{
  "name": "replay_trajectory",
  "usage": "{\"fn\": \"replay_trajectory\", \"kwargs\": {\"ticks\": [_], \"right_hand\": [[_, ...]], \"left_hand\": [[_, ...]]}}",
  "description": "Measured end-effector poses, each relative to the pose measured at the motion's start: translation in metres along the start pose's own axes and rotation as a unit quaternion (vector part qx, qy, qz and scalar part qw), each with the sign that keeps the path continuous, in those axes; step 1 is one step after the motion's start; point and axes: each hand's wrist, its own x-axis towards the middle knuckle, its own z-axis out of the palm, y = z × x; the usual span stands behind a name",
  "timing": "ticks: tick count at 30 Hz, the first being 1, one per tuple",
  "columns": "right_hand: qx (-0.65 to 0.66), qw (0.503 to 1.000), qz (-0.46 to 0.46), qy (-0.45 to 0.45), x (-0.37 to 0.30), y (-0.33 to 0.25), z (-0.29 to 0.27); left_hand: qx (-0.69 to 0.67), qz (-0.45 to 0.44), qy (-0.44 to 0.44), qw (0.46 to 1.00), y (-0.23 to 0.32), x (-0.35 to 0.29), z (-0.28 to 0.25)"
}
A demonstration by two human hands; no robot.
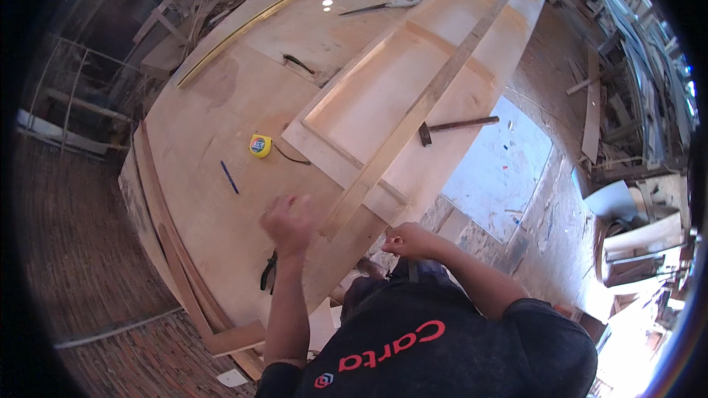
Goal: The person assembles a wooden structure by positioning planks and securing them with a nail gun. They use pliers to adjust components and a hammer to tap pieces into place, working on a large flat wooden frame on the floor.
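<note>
My left hand (289, 222) is above the plywood sheet (199, 199), left of the near end of a long wooden strip (383, 155). Motion blurs its fingers, so their hold is unclear. Close to the near edge of a shallow wooden frame panel (376, 96), my right hand (413, 241) has its fingers curled closed; what they may hold is hidden. The strip lies lengthwise over the panel. A hammer (463, 124) rests on the panel's right side. Beyond my left hand are a yellow tape measure (259, 145) and a blue pen (230, 177). Pliers (268, 273) lie by my left forearm.
A handsaw (383, 4), a small dark tool (299, 65) and a long gold-coloured strip (258, 21) lie farther back on the plywood. Long wooden strips (173, 243) line its left edge. Scrap wood (641, 96) is piled along the right, over a littered floor.
</note>
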Motion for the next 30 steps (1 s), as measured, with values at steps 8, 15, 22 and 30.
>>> {"fn": "replay_trajectory", "kwargs": {"ticks": [8, 15, 22, 30], "right_hand": [[0.004, 0.988, -0.151, -0.007, 0.013, 0.023, -0.074], [-0.032, 0.982, -0.186, 0.029, 0.034, 0.038, -0.156], [-0.03, 0.976, -0.215, 0.024, 0.025, 0.031, -0.184], [0.062, 0.978, -0.2, 0.014, -0.01, 0.026, -0.151]], "left_hand": [[0.149, -0.267, -0.066, 0.95, -0.127, -0.139, -0.042], [0.241, -0.297, -0.05, 0.922, -0.1, -0.199, -0.029], [0.131, -0.494, -0.086, 0.855, -0.073, -0.155, -0.032], [-0.424, -0.361, 0.004, 0.831, 0.034, -0.128, -0.013]]}}
